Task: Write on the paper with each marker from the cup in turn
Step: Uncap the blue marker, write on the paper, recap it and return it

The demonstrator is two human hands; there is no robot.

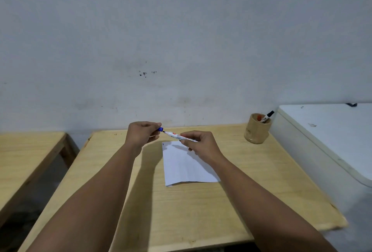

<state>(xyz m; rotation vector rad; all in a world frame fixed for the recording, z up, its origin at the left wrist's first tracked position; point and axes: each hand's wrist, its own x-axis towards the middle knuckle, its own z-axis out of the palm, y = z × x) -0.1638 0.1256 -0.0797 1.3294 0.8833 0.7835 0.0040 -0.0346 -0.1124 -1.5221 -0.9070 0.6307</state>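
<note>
Looking down from the head view: hiding most of the white-barrelled board marker (pixel 175 135) inside the right hand (pixel 198 145), clenched around the rear of the barrel. Pinching the small blue cap (pixel 160 129) in the left hand (pixel 142 132), fingers curled over it, only the cap's end showing. Hovering above the far edge of the white sheet of paper (pixel 186 166), itself lying flat on the pale wooden desk (pixel 181 211). Pointing the marker's dark tip up and to the left at the cap, just apart from it, long axis running from lower right to upper left. Reading "Board" in blue on the barrel; remaining print too blurred to make out. Standing at the desk's far right corner, a round wooden cup (pixel 257 131), holding a black-capped marker (pixel 267 116) leaning right and something orange, hard to identify.
</note>
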